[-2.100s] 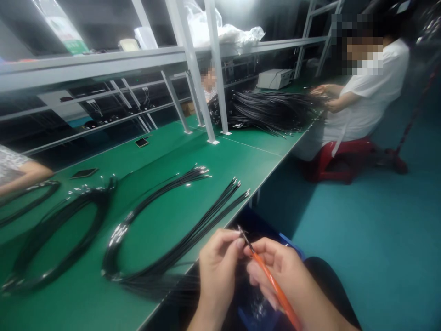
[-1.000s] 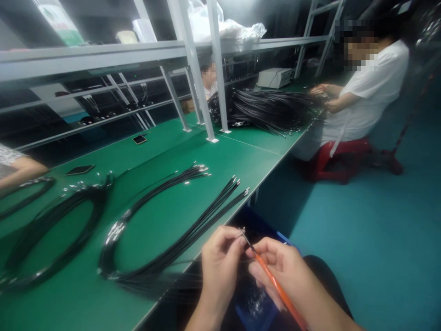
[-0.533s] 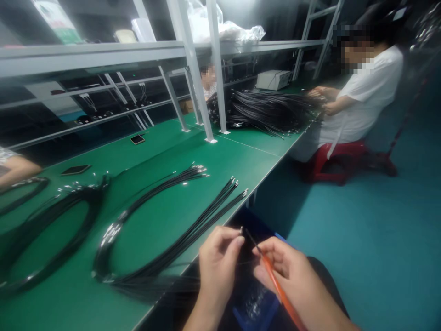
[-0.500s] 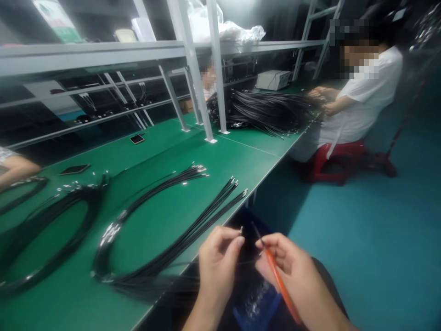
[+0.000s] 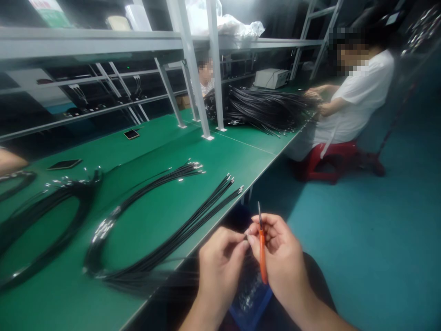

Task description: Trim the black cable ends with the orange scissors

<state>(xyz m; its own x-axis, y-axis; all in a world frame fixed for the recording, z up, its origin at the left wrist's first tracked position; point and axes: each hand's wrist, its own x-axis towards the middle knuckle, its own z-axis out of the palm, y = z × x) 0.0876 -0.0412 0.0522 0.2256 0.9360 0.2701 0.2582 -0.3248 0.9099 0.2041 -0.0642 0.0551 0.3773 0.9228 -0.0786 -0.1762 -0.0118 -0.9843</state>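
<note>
My left hand (image 5: 222, 259) pinches a small metallic end, likely of a cable, between thumb and forefinger, beyond the front edge of the green table (image 5: 144, 151). Touching it at the fingertips is my right hand (image 5: 279, 248), which holds an orange-handled tool (image 5: 262, 257) with its thin dark tip pointing up. Black cables with silvery ends (image 5: 186, 230) lie in an open curve on the table, left of my hands. Below my hands is a blue container (image 5: 253, 305) with small shiny bits in it.
Another cable coil (image 5: 77, 216) lies at the left, near a person's arm (image 5: 12, 162). Two dark flat devices lie farther back. White posts (image 5: 198, 82) carry a shelf. A person in white (image 5: 365, 92) sits on a red stool by a large cable pile (image 5: 265, 108).
My right hand has moved left and up to meet my left hand at the fingertips. The orange tool has swung nearly upright. The whole view has shifted slightly.
</note>
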